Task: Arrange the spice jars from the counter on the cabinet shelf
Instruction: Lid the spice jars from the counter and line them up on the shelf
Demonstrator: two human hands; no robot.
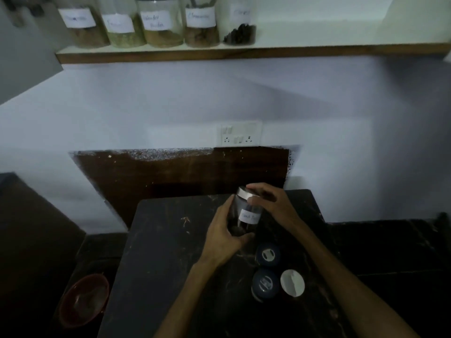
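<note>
A clear glass spice jar (247, 215) with a silver lid and a white handwritten label is held just above the dark counter (166, 240). My left hand (225, 230) wraps its lower body from the left. My right hand (268, 198) grips the lid from the right and above. Three more jars stand on the counter close to me: two with dark blue lids (268, 255) (265, 284) and one with a white lid (292, 282). Up on the cabinet shelf (244, 52), several labelled jars (161, 23) stand in a row at its left end.
A white switch and socket plate (240, 134) is on the wall above a dark backsplash panel (183, 172). A reddish-brown bowl (84, 300) sits low at the left of the counter. The shelf to the right of the jar row (341, 48) is bare.
</note>
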